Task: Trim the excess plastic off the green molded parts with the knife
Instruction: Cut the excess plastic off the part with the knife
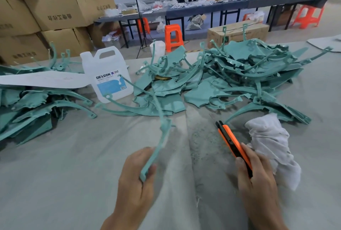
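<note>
- Workshop floor, seen from the seated position: grey cloth-covered tabletop in front, stacked cardboard boxes at the back left, orange stools and long work tables with standing people far behind.
- left hand: low centre, over the tabletop. Its grip pinches the near end of one green molded part between thumb and curled fingers.
- green molded part: a long, thin curved strip. It rises from the left hand away from the person, widens midway, then arcs on toward the jug.
- right hand: low right. Its grip is curled round the handle of the knife.
- knife: orange and black utility type, nose pointing up and to the left, clear of the held part. Whether any blade is out cannot be told.
- white cloth: bunched, just beside the right hand on its outer side.
- pile of green parts: large tangle of strips and flat pieces, centre to right, beyond the hands.
- second pile: same green parts, at the left edge, with a flat white sheet lying across it.
- white jug: marked DEXCON, upright between the two piles.
- green shavings: fine scatter on the cloth between the hands.
</note>
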